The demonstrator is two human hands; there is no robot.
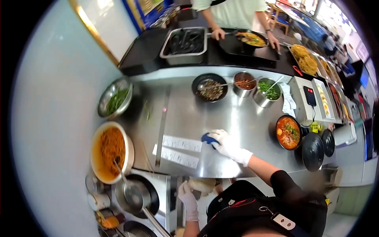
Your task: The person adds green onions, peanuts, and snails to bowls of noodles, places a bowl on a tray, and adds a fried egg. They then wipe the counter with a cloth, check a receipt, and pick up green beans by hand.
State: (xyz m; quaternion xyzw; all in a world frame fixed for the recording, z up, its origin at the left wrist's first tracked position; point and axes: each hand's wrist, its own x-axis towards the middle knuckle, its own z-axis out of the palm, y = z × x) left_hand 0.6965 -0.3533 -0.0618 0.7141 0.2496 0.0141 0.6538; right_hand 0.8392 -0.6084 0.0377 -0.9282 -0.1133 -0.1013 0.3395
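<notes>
My right hand (227, 146), in a white glove, presses a dark blue cloth (210, 139) on the steel counter (189, 114). Two printed paper slips (181, 143) lie just left of the cloth. My left hand (186, 192), also gloved, hangs low in front of the counter's edge, near the stove; its fingers look bent, and whether it holds anything is hard to make out. Toward the right sits a black bowl of red soup (288, 132), with black lids (313, 151) beside it.
At the left stand a bowl of greens (116, 98), a tub of orange noodles (112, 152) and a pan (133, 195) with a long handle. Toppings in a dark bowl (211, 90) and steel pots (267, 93) line the back. Across the counter, a person holds a black tray (248, 53).
</notes>
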